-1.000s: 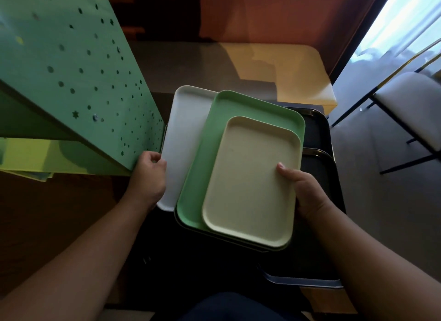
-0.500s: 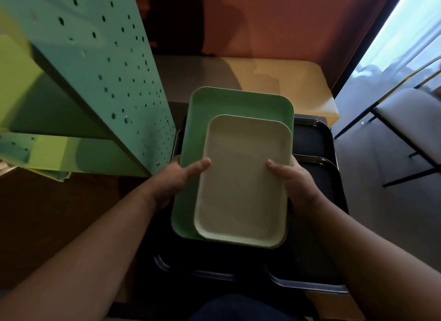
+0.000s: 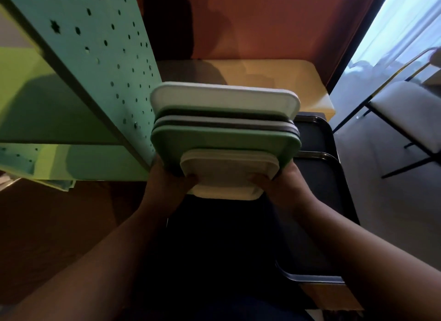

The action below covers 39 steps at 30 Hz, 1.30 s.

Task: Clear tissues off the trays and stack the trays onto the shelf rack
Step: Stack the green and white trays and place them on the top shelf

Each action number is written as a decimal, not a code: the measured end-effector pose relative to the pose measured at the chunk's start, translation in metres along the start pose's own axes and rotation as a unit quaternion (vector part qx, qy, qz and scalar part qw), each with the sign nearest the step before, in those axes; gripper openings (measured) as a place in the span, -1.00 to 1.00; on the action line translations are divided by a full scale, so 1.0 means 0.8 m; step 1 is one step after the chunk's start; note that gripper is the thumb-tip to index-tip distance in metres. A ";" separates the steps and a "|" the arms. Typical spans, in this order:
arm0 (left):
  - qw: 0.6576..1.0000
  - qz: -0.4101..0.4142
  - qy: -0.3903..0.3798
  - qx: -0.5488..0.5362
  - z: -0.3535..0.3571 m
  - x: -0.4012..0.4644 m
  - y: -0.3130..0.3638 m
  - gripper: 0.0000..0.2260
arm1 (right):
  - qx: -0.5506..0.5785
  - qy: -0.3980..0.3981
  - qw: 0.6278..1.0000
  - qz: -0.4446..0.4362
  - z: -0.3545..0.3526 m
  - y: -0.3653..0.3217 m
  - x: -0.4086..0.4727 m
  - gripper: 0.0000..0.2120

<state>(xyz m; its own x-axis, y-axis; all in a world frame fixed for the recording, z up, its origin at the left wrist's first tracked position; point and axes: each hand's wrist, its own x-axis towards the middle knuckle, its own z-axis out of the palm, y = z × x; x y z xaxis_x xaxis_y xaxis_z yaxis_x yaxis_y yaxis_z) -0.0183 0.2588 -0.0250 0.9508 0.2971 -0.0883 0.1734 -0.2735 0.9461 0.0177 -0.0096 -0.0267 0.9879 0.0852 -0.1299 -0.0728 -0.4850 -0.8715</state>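
Shelving in pale green, a perforated rack [image 3: 112,65], fills the left of the view. Just beside its edge, the left hand [image 3: 167,179] curls around the near left corner of a tilted stack of trays [image 3: 224,129]: white, grey and green ones, with a small cream tray [image 3: 226,175] nearest. The right hand [image 3: 284,179] grips the stack's near right corner, fingers wrapped under. Beyond it, dark trays [image 3: 317,184] lie flat on a surface, and a white-seated chair [image 3: 405,115] stands by the bright window.

Tray stack [image 3: 224,139] right of shelf rack [image 3: 100,65]
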 end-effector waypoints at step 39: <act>0.990 -0.058 -0.122 -0.045 0.027 0.017 0.248 -0.65 | 0.352 -0.131 0.917 0.135 -0.185 -0.151 0.026 -0.78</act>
<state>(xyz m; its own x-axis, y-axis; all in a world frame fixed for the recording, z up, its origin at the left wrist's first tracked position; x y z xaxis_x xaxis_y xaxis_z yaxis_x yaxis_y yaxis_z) 0.0345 0.1891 0.1547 0.9615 0.0882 -0.2604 0.2719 -0.1655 0.9480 0.0671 -0.0785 0.1459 0.8604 0.2956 -0.4151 -0.4720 0.1550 -0.8679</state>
